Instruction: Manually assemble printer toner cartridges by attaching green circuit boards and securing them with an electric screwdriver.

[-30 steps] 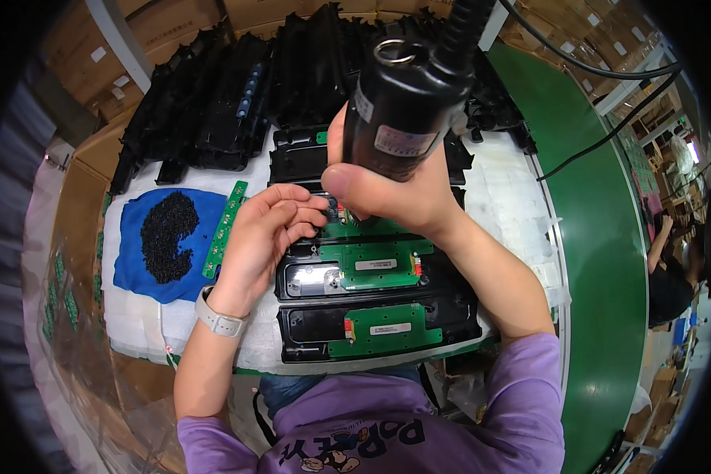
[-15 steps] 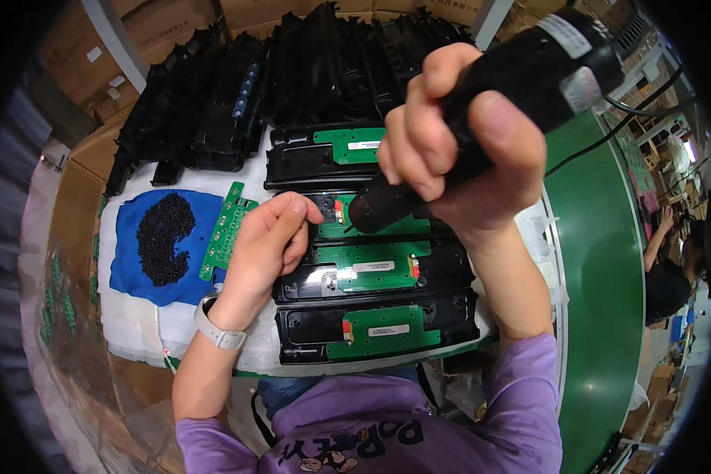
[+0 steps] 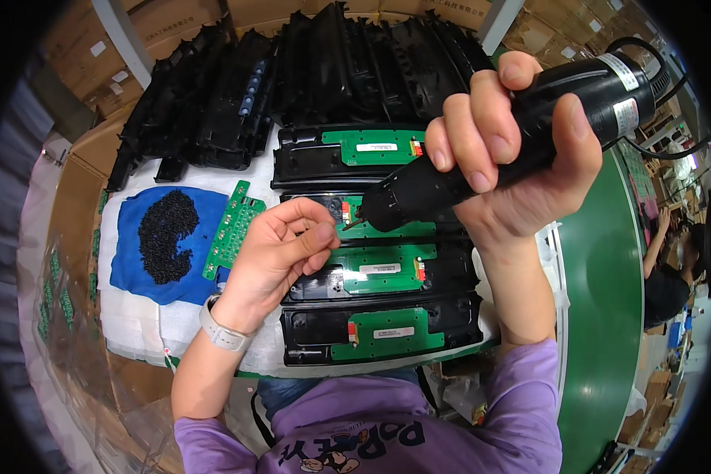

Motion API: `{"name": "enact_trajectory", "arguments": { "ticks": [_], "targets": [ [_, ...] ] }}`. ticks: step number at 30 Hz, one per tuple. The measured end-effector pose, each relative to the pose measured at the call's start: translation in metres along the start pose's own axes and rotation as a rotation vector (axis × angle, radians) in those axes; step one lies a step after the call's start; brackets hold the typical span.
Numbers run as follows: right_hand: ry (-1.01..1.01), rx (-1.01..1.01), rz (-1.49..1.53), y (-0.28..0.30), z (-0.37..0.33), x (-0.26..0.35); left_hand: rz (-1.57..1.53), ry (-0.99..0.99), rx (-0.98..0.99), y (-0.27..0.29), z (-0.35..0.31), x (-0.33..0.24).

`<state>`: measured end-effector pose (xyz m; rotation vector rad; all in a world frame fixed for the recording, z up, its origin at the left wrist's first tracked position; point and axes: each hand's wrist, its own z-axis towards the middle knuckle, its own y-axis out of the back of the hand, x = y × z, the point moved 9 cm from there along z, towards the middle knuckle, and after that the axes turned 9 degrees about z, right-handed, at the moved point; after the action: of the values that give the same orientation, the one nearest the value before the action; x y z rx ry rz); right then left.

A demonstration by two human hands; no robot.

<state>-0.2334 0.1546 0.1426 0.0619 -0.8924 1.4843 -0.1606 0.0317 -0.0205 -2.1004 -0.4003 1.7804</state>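
My right hand [image 3: 521, 150] is wrapped round a black electric screwdriver [image 3: 426, 188], tilted so that its bit points down and left. Beneath the bit lies a green circuit board [image 3: 395, 227] with a red-and-white connector, set in a black plastic housing [image 3: 308, 207]. My left hand [image 3: 292, 245] is closed in a pinch right beside the bit tip. Anything between its fingertips is too small to make out. Toward me lie two more black housings with a green board each, the middle board [image 3: 419, 268] and the nearest board [image 3: 387, 333].
Left of the housings, a blue cloth [image 3: 126, 261] bears a heap of small black screws [image 3: 164, 237]. A loose green board [image 3: 233, 225] lies beside it. Stacked black housings [image 3: 332, 71] stand at the back. A green surface [image 3: 596, 316] runs along the right, and a cable trails from the screwdriver.
My right hand has shifted right, and the screwdriver now lies closer to level. My left hand has moved slightly right, its fingertips now meeting near the bit.
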Motion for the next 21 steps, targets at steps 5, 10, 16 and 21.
{"name": "enact_trajectory", "arguments": {
  "ticks": [5,10,16,21],
  "targets": [
    [0.009,0.038,0.025,-0.006,-0.003,-0.005,0.015,0.013,-0.02,0.001,-0.003,0.005],
    [0.02,0.058,0.027,-0.01,-0.006,-0.006,0.081,0.013,-0.053,0.001,-0.003,0.003],
    [0.0,0.035,0.022,-0.011,-0.009,-0.009,0.235,0.004,-0.033,-0.002,-0.004,0.0],
    [0.024,-0.028,0.055,-0.003,-0.009,-0.008,0.352,-0.087,-0.096,-0.004,-0.007,-0.006]
  ]
}}
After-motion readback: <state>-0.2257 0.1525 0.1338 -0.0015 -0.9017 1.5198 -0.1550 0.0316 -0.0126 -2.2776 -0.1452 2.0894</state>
